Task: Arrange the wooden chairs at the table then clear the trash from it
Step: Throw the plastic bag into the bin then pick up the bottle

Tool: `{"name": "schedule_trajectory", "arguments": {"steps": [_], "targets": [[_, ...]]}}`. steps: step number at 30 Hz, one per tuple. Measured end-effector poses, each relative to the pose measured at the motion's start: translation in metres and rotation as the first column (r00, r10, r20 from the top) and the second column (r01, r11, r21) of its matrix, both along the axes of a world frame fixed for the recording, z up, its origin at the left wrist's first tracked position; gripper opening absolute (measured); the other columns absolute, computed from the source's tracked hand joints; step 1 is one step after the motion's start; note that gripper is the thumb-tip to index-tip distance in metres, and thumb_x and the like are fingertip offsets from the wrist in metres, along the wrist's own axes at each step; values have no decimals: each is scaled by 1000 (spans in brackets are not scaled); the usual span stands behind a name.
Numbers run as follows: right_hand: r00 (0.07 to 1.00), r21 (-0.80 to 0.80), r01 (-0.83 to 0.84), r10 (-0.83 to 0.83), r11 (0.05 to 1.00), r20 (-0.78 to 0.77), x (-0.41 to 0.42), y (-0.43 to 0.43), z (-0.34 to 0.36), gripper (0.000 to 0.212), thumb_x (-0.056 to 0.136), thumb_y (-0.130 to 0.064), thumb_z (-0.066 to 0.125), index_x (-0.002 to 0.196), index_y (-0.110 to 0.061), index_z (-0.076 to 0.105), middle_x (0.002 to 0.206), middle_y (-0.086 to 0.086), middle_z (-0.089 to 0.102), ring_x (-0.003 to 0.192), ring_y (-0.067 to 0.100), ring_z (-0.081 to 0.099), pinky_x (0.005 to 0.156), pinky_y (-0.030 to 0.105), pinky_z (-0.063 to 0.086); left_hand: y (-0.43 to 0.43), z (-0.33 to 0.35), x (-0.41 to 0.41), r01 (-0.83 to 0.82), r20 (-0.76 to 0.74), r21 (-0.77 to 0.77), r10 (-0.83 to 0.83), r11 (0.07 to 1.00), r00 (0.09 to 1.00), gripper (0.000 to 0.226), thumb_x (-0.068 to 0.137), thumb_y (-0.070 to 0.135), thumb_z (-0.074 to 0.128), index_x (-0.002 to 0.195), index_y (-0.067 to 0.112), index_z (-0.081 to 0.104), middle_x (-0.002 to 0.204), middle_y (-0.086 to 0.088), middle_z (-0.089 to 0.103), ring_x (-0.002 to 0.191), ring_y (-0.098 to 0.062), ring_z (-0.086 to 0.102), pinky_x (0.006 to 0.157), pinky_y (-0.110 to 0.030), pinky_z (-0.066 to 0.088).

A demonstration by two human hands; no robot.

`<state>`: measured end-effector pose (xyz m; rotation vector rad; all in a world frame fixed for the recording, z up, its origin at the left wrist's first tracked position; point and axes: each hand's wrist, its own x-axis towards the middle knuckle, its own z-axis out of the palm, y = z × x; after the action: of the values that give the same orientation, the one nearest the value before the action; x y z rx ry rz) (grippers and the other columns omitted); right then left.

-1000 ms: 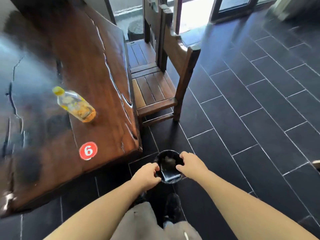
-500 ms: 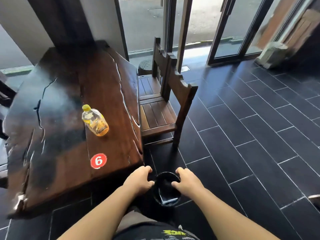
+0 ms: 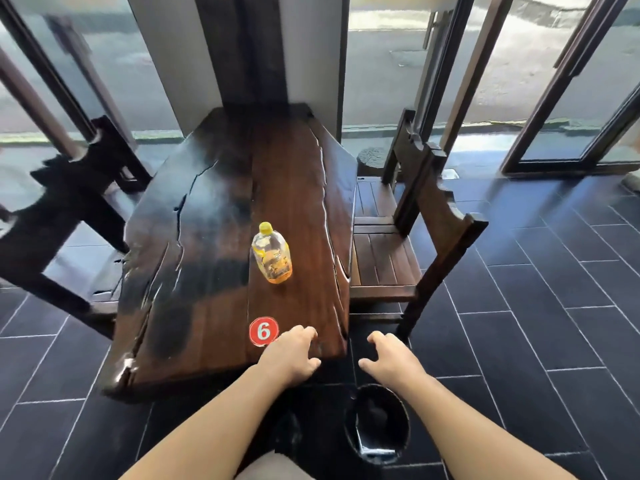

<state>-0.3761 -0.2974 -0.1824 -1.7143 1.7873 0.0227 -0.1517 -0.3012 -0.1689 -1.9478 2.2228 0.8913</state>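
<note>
A plastic bottle (image 3: pixel 271 252) with a yellow cap and yellow label lies on the dark wooden table (image 3: pixel 207 271). A black trash bin (image 3: pixel 376 422) stands on the floor at the table's near right corner. My left hand (image 3: pixel 291 355) hovers over the table's near edge beside a red number 6 sticker (image 3: pixel 263 331), fingers relaxed, holding nothing. My right hand (image 3: pixel 389 356) hangs above the bin, empty, fingers loosely spread. Two wooden chairs (image 3: pixel 415 230) stand at the table's right side, and another dark chair (image 3: pixel 65 209) at its left.
Dark tiled floor (image 3: pixel 536 323) stretches to the right. Glass doors with dark frames (image 3: pixel 561 98) stand behind the table, and a dark pillar (image 3: pixel 256 46) rises at its far end. A round stump (image 3: pixel 370 159) sits beyond the right chairs.
Both hands have let go of the bin's rim and risen; the bin now stands on the floor. The view lifted, so the whole table and the left chair show.
</note>
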Motion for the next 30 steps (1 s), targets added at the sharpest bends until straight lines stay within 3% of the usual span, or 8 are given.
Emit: {"name": "schedule_trajectory", "arguments": {"steps": [5,10,16,20,25,30], "targets": [[998,3,-10,10,1000,65,54,-40,4,50,86,-47,64,127,-21,52,117,1,55,107,20,57,93,35,48,-35,1,54,-55,16,11,55,998,998,57,91,41,64,141,22,45,135,0,51,125,-23,53,103,-41,46],[990,-17,27,-24,999,139,103,-87,5,56,87,-45,68,133,-19,53,109,-2,53,95,13,53,86,25,43,-79,0,108,-135,-31,20,135,991,990,60,89,40,67,142,22,45,139,-1,52,126,-22,54,104,-39,47],[946,-49,203,-183,978,268,143,-139,2,50,89,-46,68,130,-19,57,108,-1,62,96,14,61,78,24,46,-122,-6,145,-321,-262,61,326,945,908,57,87,38,72,137,20,50,131,-1,59,109,-16,59,90,-28,52],[878,-24,318,-285,948,384,161,-164,-8,52,88,-44,71,131,-18,56,111,0,64,97,13,62,68,15,44,-148,-22,164,-337,-315,40,332,941,889,62,87,36,73,141,20,47,137,-2,55,118,-18,57,97,-30,51],[813,13,353,-313,936,490,177,-194,-22,70,82,-49,75,140,-21,48,126,0,59,109,12,59,86,25,50,-179,-48,177,-372,-380,44,360,927,852,84,82,37,79,151,21,33,148,-3,42,129,-19,50,106,-39,47],[808,30,281,-253,959,532,184,-222,-39,95,67,-65,70,147,-24,41,142,-3,50,128,14,51,105,38,47,-198,-75,173,-396,-470,103,396,912,789,106,75,36,85,155,28,16,158,-1,27,137,-20,41,111,-42,42]]}}
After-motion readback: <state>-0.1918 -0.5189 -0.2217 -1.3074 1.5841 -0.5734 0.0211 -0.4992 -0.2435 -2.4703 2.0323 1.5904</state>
